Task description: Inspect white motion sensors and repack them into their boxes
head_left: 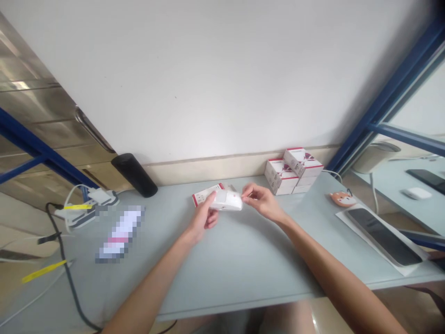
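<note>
My left hand (204, 214) is closed around the left end of a smooth white object (227, 200) with rounded edges, thumb on top. What kind of thing it is I cannot make out. The thumb and fingers of my right hand (259, 199) are pinched together at the object's right end; whether they grip its edge or something small there is too fine to see. Just behind my left hand a white box with red edges (200, 195) lies on the table, partly hidden by the hand and the white object.
Several white-and-red boxes (294, 171) are stacked against the wall. A black cylinder (134, 175) and a power strip with cables (92, 211) stand left, near a blurred-out flat item (121, 234). Rightward are an orange-and-white animal-shaped item (343, 198) and a dark phone-like device (384, 236).
</note>
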Tool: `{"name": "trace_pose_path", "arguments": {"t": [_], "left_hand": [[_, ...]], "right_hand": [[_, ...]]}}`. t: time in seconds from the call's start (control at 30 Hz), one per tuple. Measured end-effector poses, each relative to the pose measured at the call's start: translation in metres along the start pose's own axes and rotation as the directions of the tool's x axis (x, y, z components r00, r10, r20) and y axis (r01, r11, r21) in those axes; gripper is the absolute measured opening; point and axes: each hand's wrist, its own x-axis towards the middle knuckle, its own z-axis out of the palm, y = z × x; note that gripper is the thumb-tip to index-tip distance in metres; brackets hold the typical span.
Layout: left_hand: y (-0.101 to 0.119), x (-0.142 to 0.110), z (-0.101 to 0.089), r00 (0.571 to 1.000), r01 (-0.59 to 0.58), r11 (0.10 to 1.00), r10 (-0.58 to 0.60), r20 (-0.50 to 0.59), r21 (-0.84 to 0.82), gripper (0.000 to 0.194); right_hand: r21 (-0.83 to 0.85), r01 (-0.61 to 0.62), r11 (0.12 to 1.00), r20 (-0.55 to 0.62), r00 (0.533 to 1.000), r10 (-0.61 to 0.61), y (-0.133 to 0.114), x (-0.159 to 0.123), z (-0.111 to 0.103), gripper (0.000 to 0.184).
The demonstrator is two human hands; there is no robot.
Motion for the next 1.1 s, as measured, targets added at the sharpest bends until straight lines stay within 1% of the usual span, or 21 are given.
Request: {"name": "trace_pose_path", "arguments": {"t": [0.03,0.07,0.1,0.17,0.2,0.23,0.27,0.33,0.37,0.43,0.5,0.53,0.6,0.63,0.67,0.7,0.77,0.83,0.9,1.0,1.1], "left_hand": [[0.001,0.001,-0.003,0.999,0.024,0.999,-0.023,0.030,-0.041,0.056],[0.001,0.001,-0.004,0.998,0.043,0.997,-0.040,0.056,-0.063,0.054],[0.002,0.001,-0.005,0.996,0.061,0.995,-0.055,0.071,-0.073,0.054],[0.003,0.000,-0.002,0.997,0.060,0.997,-0.057,0.053,-0.047,0.055],[0.002,-0.001,0.000,1.000,0.018,1.000,-0.018,0.017,0.001,0.055],[0.002,-0.002,0.002,0.998,-0.051,0.996,0.053,-0.032,0.074,0.056],[0.001,-0.002,0.004,0.985,-0.133,0.978,0.148,-0.083,0.162,0.058],[0.000,0.000,0.004,0.926,-0.280,0.901,0.344,-0.153,0.331,0.061],[0.000,0.002,0.001,0.895,-0.325,0.863,0.413,-0.169,0.386,0.060],[0.000,0.007,-0.010,0.850,-0.370,0.813,0.491,-0.189,0.449,0.054],[0.001,0.012,-0.025,0.808,-0.397,0.730,0.566,-0.165,0.557,0.051],[0.001,0.015,-0.033,0.788,-0.404,0.651,0.605,-0.117,0.643,0.056],[-0.002,0.020,-0.046,0.762,-0.384,0.326,0.640,0.098,0.864,0.065],[-0.004,0.021,-0.050,0.762,-0.371,0.180,0.619,0.188,0.911,0.065],[-0.007,0.023,-0.053,0.764,-0.362,0.072,0.594,0.252,0.929,0.065],[-0.009,0.023,-0.054,0.766,-0.360,0.020,0.577,0.283,0.933,0.065],[-0.014,0.023,-0.051,0.759,-0.370,-0.008,0.574,0.307,0.929,0.064],[-0.019,0.022,-0.045,0.723,-0.393,-0.039,0.605,0.335,0.919,0.064],[-0.023,0.020,-0.036,0.655,-0.423,-0.078,0.663,0.364,0.903,0.063],[-0.028,0.017,-0.025,0.540,-0.473,-0.112,0.747,0.388,0.874,0.060],[-0.030,0.017,-0.022,0.456,-0.494,-0.176,0.782,0.426,0.851,0.055]], "right_hand": [[0.019,-0.021,1.000,0.050,0.999,0.020,-0.001,-0.001,-0.001,0.028],[0.053,-0.060,0.997,0.108,0.993,0.054,-0.002,-0.002,-0.001,0.034],[0.090,-0.107,0.990,0.177,0.980,0.090,-0.003,-0.003,-0.001,0.048],[0.148,-0.205,0.967,0.345,0.928,0.144,-0.006,-0.007,0.004,0.081],[0.165,-0.242,0.956,0.417,0.895,0.155,-0.007,-0.010,0.008,0.092],[0.177,-0.268,0.947,0.462,0.872,0.160,-0.008,-0.012,0.014,0.100],[0.189,-0.286,0.939,0.475,0.864,0.167,-0.010,-0.014,0.019,0.107],[0.210,-0.296,0.932,0.427,0.885,0.185,-0.013,-0.016,0.029,0.115],[0.214,-0.287,0.934,0.384,0.904,0.190,-0.014,-0.016,0.032,0.116],[0.207,-0.261,0.943,0.289,0.937,0.196,-0.016,-0.013,0.033,0.114],[0.182,-0.234,0.955,0.152,0.966,0.208,-0.016,-0.008,0.029,0.111],[0.155,-0.227,0.961,0.064,0.973,0.220,-0.015,-0.005,0.025,0.110],[0.057,-0.245,0.968,-0.099,0.963,0.250,-0.009,0.000,0.015,0.108],[-0.004,-0.261,0.965,-0.157,0.954,0.257,-0.004,0.001,0.011,0.105],[-0.061,-0.275,0.959,-0.194,0.946,0.259,0.000,0.003,0.007,0.103],[-0.105,-0.283,0.953,-0.217,0.942,0.255,0.005,0.004,0.004,0.099],[-0.145,-0.289,0.946,-0.245,0.937,0.248,0.014,0.006,0.001,0.092],[-0.132,-0.292,0.947,-0.274,0.929,0.248,0.017,0.006,0.002,0.088],[-0.082,-0.275,0.958,-0.307,0.921,0.239,0.015,0.006,0.005,0.088],[0.002,-0.198,0.980,-0.377,0.908,0.185,0.004,0.004,0.012,0.088],[0.055,-0.132,0.990,-0.449,0.882,0.143,-0.006,0.003,0.017,0.085]]}}
